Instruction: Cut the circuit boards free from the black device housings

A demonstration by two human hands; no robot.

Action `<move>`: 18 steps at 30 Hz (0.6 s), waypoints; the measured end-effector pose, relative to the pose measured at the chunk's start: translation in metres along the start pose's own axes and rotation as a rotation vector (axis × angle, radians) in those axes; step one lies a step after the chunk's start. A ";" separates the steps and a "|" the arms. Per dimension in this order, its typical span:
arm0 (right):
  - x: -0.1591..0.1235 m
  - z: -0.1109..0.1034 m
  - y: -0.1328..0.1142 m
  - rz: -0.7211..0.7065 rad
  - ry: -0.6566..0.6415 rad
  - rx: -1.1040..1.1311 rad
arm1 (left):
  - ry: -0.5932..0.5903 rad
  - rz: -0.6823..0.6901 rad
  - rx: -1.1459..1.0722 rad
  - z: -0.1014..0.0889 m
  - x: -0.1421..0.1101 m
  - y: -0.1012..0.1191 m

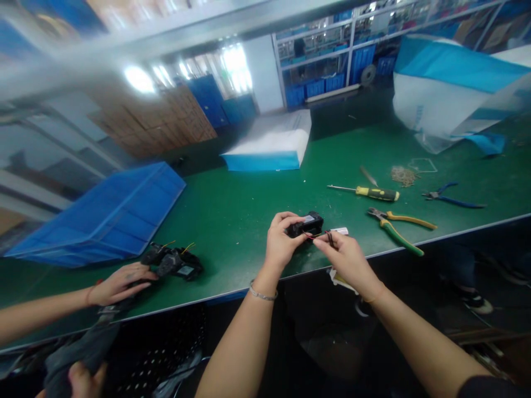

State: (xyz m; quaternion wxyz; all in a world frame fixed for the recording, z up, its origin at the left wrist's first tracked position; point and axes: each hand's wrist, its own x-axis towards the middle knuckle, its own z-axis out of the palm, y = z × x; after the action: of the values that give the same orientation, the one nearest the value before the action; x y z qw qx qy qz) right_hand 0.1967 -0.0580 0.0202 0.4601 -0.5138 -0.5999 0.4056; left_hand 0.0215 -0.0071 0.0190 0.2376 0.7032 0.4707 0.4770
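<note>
My left hand [279, 243], with a bracelet at the wrist, is closed around a small black plastic unit [312, 222] near the table's front edge. A pale label shows on top of the unit. My right hand [350, 260] pinches thin wires [309, 236] that run to the unit; red and dark strands show between the two hands. A small silvery-white piece [341, 231] sticks out just behind the right fingers; I cannot tell whether they hold it. The fingertips partly hide where the wires meet the unit.
At left, a co-worker's hand [124, 283] touches black units [182, 264] beside a blue bin [103, 215]. Right of me lie a screwdriver [375, 193], green-and-yellow pliers [400, 224], blue-handled cutters [452, 200] and a small-parts pile [403, 176]. White-and-blue bags [265, 146] stand behind.
</note>
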 end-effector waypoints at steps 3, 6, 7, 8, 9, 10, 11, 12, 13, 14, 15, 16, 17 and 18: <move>0.005 -0.021 -0.007 -0.029 0.076 -0.040 | -0.118 0.019 -0.055 0.000 -0.001 0.000; -0.001 -0.033 -0.015 -0.056 0.092 -0.117 | -0.163 0.004 -0.116 0.001 -0.001 0.003; -0.004 -0.034 -0.017 -0.065 0.081 -0.152 | -0.165 -0.010 -0.126 0.003 -0.001 0.005; -0.008 -0.034 -0.018 -0.073 0.068 -0.187 | -0.170 -0.027 -0.132 0.005 -0.001 0.006; -0.012 -0.033 -0.020 -0.077 0.060 -0.222 | -0.178 -0.043 -0.137 0.008 0.000 0.008; -0.015 -0.032 -0.021 -0.080 0.059 -0.255 | -0.187 -0.056 -0.141 0.010 0.000 0.009; -0.018 -0.031 -0.023 -0.081 0.060 -0.285 | -0.197 -0.062 -0.144 0.012 0.001 0.010; -0.022 -0.031 -0.025 -0.085 0.062 -0.310 | -0.202 -0.063 -0.144 0.013 0.002 0.009; -0.027 -0.032 -0.027 -0.092 0.060 -0.328 | -0.185 -0.068 -0.134 0.012 0.005 0.006; -0.032 -0.034 -0.031 -0.098 0.057 -0.332 | -0.127 -0.095 -0.118 0.007 0.008 0.002; -0.039 -0.039 -0.035 -0.097 0.057 -0.323 | -0.033 -0.142 -0.098 0.000 0.012 -0.003; -0.047 -0.046 -0.040 -0.087 0.076 -0.301 | 0.084 -0.198 -0.071 -0.010 0.016 -0.009; -0.056 -0.054 -0.044 -0.064 0.119 -0.273 | 0.258 -0.292 -0.056 -0.021 0.020 -0.016; -0.064 -0.063 -0.048 -0.029 0.185 -0.241 | 0.347 -0.321 -0.041 -0.032 0.023 -0.021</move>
State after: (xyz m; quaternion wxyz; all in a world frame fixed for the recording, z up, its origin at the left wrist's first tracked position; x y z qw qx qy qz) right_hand 0.2493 -0.1278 0.0731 0.4541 -0.5920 -0.6065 0.2748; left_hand -0.0144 0.0189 0.0269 0.2404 0.5219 0.6004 0.5562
